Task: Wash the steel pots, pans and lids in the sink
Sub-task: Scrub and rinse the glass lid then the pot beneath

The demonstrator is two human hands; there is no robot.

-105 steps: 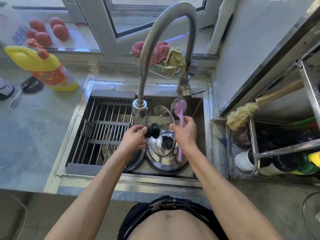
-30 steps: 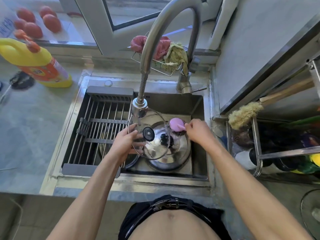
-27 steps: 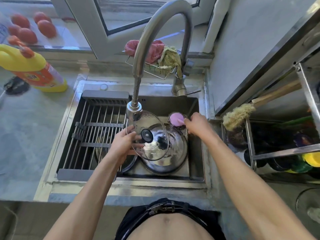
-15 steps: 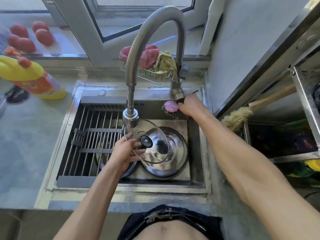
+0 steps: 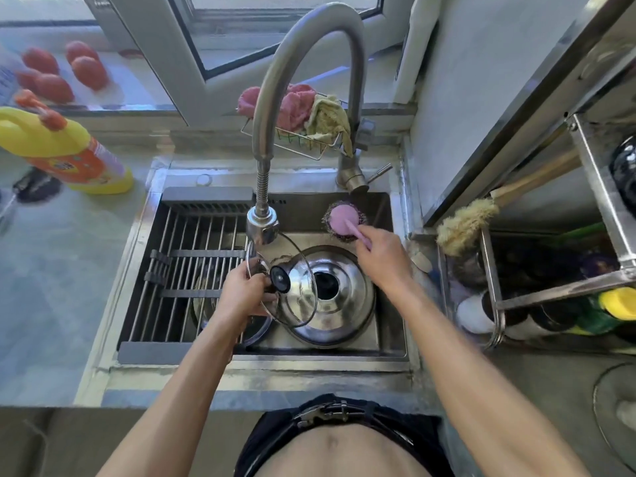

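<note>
Left hand point(image 5: 246, 292): fingers curled round the black knob point(image 5: 280, 278) of the glass lid point(image 5: 296, 297), held tilted under the faucet head point(image 5: 263, 225).
Right hand point(image 5: 383, 258): fingers pinching the pink brush point(image 5: 344, 220), at 1 o'clock from the lid.
Steel lid point(image 5: 347, 304): lying in the sink point(image 5: 395, 270), at 3 o'clock from the glass lid.
Rack point(image 5: 192, 263): covering the sink's 9 o'clock half.

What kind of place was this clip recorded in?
Most likely a home kitchen: a steel sink with a gooseneck faucet under a window, a yellow detergent bottle on the counter, and tomatoes on the windowsill.
</note>
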